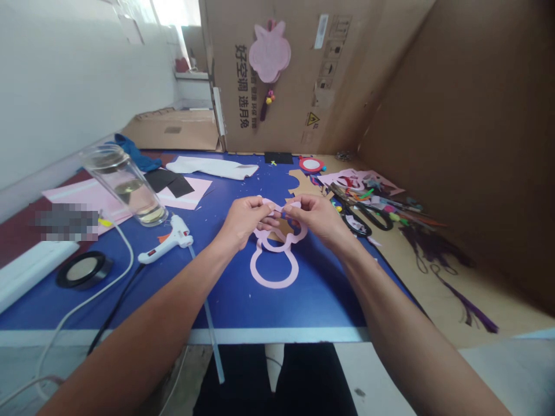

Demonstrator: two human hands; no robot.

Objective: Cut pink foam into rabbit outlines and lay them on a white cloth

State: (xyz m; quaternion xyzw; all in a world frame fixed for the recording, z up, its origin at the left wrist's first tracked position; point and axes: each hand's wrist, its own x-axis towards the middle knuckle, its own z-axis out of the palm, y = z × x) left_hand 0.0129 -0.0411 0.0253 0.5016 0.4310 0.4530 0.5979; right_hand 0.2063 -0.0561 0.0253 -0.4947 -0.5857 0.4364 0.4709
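Observation:
Both my hands meet over the middle of the blue table. My left hand [249, 219] pinches the upper left part of a pink felt-like cutout frame, and my right hand [318, 219] pinches its upper right part. The fingertips nearly touch, and they hide the top of the piece. Below them hangs or lies a pink ring-shaped cutout [275, 285] with a rounded opening; I cannot tell whether it is one piece with the upper frame. Left of my hands rests a white hot glue gun [167, 245] with a clear glue stick [210, 315] sticking out behind it.
A glass bottle [139, 193] with liquid and a black tape roll [84, 270] are at left. Scissors [368, 214], scraps and purple tassels [466, 300] lie at right. A pink hanging ornament [271, 55] is on the cardboard wall [295, 115] behind. A glue gun cord [115, 312] crosses the table edge.

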